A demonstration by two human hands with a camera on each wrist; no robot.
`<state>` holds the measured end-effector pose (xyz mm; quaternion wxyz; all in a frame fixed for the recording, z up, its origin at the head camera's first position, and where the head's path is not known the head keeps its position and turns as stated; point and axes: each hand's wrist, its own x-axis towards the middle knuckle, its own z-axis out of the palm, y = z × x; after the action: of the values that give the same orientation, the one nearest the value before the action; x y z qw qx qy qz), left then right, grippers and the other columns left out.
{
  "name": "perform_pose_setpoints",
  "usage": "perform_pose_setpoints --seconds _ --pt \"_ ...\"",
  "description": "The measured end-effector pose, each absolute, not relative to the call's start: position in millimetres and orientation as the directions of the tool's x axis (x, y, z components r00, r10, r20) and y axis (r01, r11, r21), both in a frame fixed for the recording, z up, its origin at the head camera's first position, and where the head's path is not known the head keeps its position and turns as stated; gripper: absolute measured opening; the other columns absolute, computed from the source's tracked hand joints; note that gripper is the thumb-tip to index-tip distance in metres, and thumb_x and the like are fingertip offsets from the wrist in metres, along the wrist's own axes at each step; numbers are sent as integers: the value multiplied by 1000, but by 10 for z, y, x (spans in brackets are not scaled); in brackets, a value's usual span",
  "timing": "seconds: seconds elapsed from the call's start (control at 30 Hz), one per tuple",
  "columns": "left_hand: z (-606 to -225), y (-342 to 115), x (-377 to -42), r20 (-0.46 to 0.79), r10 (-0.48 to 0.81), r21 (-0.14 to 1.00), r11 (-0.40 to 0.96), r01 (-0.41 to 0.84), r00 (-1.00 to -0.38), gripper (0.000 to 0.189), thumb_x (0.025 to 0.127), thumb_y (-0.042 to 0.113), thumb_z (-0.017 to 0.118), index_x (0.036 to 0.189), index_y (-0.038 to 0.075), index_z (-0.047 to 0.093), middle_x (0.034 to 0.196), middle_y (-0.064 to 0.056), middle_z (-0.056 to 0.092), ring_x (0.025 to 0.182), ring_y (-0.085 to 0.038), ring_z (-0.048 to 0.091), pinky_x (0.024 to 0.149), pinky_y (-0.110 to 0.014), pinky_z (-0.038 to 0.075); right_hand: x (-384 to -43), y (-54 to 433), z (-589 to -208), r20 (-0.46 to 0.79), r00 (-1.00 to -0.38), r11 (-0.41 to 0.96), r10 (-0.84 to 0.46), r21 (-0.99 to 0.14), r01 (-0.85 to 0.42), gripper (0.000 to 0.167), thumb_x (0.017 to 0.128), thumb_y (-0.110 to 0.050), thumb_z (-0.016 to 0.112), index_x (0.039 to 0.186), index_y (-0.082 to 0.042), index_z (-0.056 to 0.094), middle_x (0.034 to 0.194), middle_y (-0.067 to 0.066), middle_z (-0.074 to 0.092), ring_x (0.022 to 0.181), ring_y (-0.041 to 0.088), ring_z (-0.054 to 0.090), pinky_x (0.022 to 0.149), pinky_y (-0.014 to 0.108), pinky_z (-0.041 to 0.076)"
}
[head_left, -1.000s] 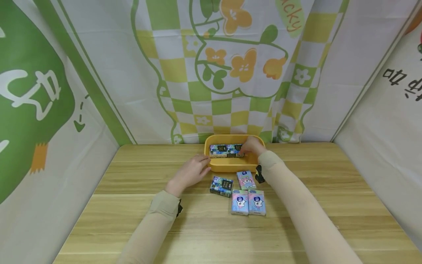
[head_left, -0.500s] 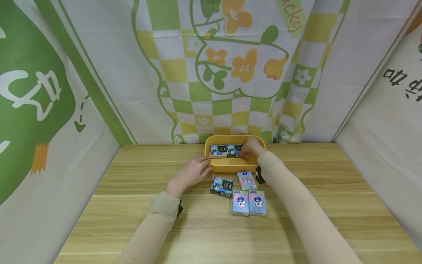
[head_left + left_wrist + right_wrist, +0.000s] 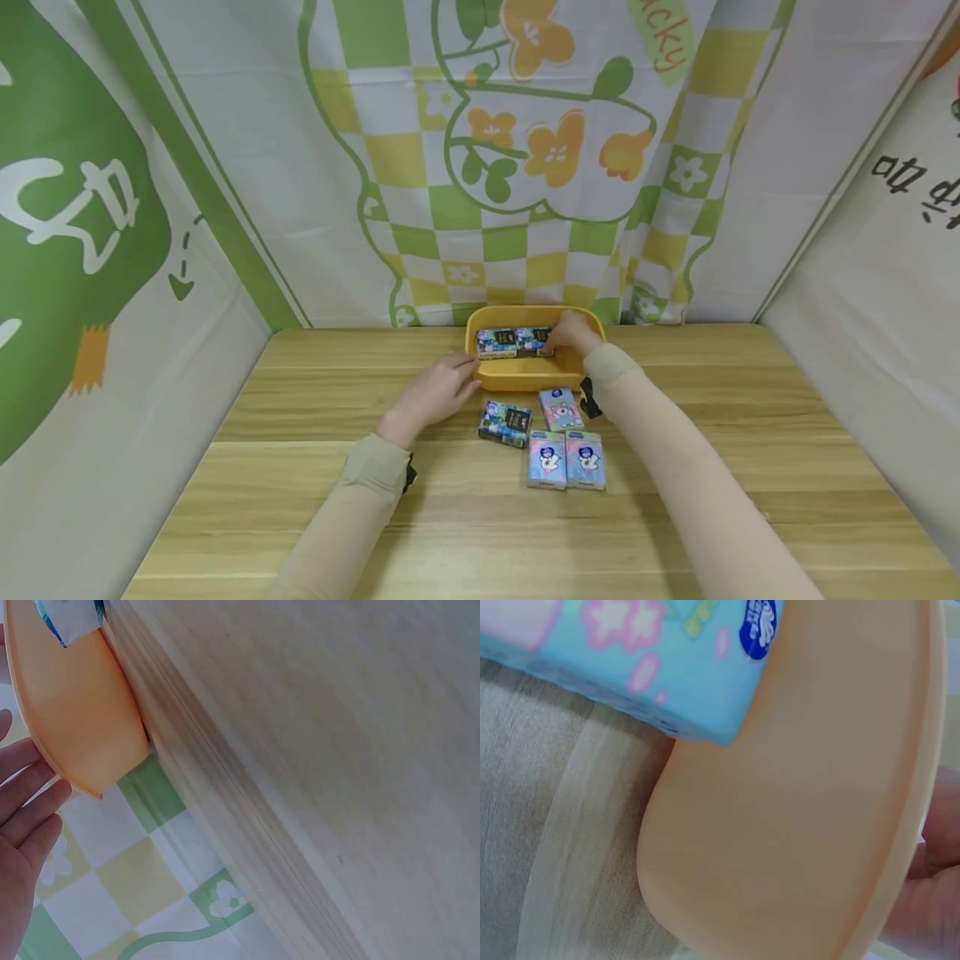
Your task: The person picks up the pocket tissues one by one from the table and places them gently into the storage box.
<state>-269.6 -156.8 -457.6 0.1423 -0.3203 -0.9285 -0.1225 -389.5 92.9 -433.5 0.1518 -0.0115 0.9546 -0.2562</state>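
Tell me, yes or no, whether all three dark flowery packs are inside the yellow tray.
No, one dark flowery pack lies on the table in front of the yellow tray.

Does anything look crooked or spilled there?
Nothing looks spilled. One dark-blue, flowery, rectangular pack lies askew on the light wooden table, though two matching packs sit in line inside the yellow, round-cornered plastic basket.

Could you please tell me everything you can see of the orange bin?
The orange bin looks like smooth plastic: an open oblong with rounded corners and a lipped rim. It stands upright on the table, before the curtain. Two patterned packs lie inside. The right hand reaches in; the left hand touches its left end. Contact with the pack in front is unclear.
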Motion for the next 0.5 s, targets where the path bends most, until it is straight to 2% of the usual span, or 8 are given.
perform_pose_setpoints --seconds 0.27,0.5 --pt "-4576 -1568 -2698 343 556 143 765 628 -757 38 93 20 61 124 -3 60 127 -19 60 120 -32 56 108 -44 41 -3865 936 -4290 -305 -942 863 -138 -504 37 24 77 -15 77 93 3 73 96 20 71 87 32 67 76 37 58" --pt "-4572 -1569 -2695 349 564 134 761 635 -749 38 93 20 61 123 -4 60 126 -19 60 119 -32 56 107 -45 42 -3921 939 -4331 -332 -934 841 -131 -536 72 23 77 -11 77 93 4 72 95 19 71 84 30 68 78 38 59"
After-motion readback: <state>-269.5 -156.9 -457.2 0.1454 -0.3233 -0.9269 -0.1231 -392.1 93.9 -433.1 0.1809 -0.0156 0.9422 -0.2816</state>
